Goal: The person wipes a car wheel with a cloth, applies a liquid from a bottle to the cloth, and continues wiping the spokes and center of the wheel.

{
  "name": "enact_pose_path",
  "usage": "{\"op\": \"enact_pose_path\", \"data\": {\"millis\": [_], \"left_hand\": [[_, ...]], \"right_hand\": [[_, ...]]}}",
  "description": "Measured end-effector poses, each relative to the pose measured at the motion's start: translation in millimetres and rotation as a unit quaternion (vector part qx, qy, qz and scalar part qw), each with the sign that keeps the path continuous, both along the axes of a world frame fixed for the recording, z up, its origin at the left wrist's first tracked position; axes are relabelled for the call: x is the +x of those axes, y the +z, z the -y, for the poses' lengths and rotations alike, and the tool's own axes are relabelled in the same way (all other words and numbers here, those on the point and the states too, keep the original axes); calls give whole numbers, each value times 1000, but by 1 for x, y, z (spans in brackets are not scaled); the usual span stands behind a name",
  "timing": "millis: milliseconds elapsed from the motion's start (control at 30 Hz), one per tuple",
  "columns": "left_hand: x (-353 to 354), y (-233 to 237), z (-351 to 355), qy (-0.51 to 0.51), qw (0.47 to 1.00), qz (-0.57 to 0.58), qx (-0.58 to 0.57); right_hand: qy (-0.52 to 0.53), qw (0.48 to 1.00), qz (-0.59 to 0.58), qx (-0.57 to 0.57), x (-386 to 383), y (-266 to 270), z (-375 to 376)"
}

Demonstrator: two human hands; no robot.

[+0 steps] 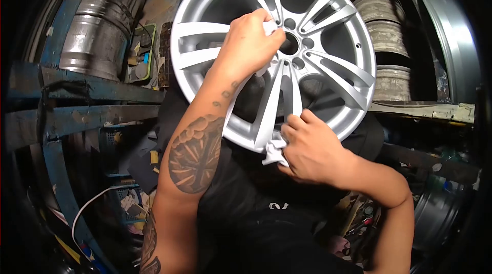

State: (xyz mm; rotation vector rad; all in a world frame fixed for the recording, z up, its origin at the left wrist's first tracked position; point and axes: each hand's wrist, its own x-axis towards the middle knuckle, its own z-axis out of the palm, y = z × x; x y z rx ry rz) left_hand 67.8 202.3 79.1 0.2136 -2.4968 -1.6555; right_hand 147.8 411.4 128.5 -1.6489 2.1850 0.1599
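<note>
A silver alloy wheel rim (366, 64) with paired spokes faces me, propped close to my lap. My left hand (251, 41), on a tattooed forearm, is closed near the hub, pinching a white wad (269, 27) that looks like cloth or paper. Most of that wad is hidden by the fingers. At the lower edge of the rim, my right hand (312, 147) is closed around a crumpled white cloth (275, 153). Its fingers lie against the bottom end of a spoke, and part of the cloth sticks out to the left.
Metal wheel barrels (95, 38) are stacked at the left, with more stacked rims (390, 38) at the right. A blue metal frame (56, 120) stands on my left. A green-edged tray (142, 54) holds small items. A white cable (77, 217) hangs at lower left.
</note>
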Motion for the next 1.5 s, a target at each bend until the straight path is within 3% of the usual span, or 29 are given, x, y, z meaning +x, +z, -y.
{"op": "enact_pose_path", "data": {"millis": [67, 200, 233, 333, 400, 433, 500, 567, 600, 667, 700, 733, 800, 867, 933, 1000, 1033, 1067, 1167, 1267, 1400, 1500], "left_hand": [[-2, 4, -1, -6, 1000, 7, -13], [-4, 1, 5, -1, 998, 41, -45], [-8, -5, 7, 2, 998, 40, -38], [-8, -6, 7, 11, 998, 42, -41], [-7, -8, 9, -3, 997, 47, -54], [-8, -8, 9, -10, 997, 48, -58], [-8, -7, 9, -19, 998, 42, -52], [-13, -13, 15, -9, 995, -6, -99], [-15, -19, 21, -2, 992, -26, -120], [-26, -27, 47, 8, 998, -43, -43], [-18, -2, 56, 28, 999, -8, -22], [-25, -8, 67, 71, 996, -45, -34], [-31, -18, 91, 80, 994, -51, 51], [-26, -21, 103, 89, 994, -47, 37], [-19, -20, 108, 105, 993, -32, -46], [-14, -18, 108, 94, 995, -28, -30], [-13, -17, 110, 96, 994, -24, -38], [-10, -19, 110, 99, 994, -13, -40], [-7, -16, 110, 91, 994, -14, -54], [-6, -17, 107, 85, 995, -4, -60], [-8, -21, 107, 51, 997, -10, -51], [-1, -6, 98, 58, 996, 21, -65]], "right_hand": [[20, 1000, 2, 5, -14, -22, 2], [164, 962, -103, 194, 5, 13, 24], [123, 973, -57, 185, -4, 6, 27], [150, 968, -69, 189, -15, 1, 37], [251, 920, -106, 281, 1, 31, 47], [185, 938, -44, 290, -4, 25, 50], [157, 948, -38, 274, -20, 6, 52], [165, 941, -57, 291, -10, -2, 52], [227, 928, -64, 288, 1, 9, 52], [157, 962, -61, 214, 0, 5, 37], [104, 971, -18, 215, -11, 0, 36], [49, 976, 19, 209, -25, -2, 37], [79, 982, -38, 169, -8, -11, 27], [105, 970, -30, 218, 6, 9, 34], [27, 984, 5, 176, -20, -9, 30], [75, 976, -92, 180, -8, -19, 25], [106, 970, -53, 211, 5, -3, 32], [150, 959, -93, 221, 10, 15, 34], [14, 979, 11, 203, -24, -3, 32], [63, 972, 1, 228, 8, 17, 32], [-47, 993, -29, 99, -5, -24, 13], [-36, 989, 18, 142, 14, 10, 17]]}}
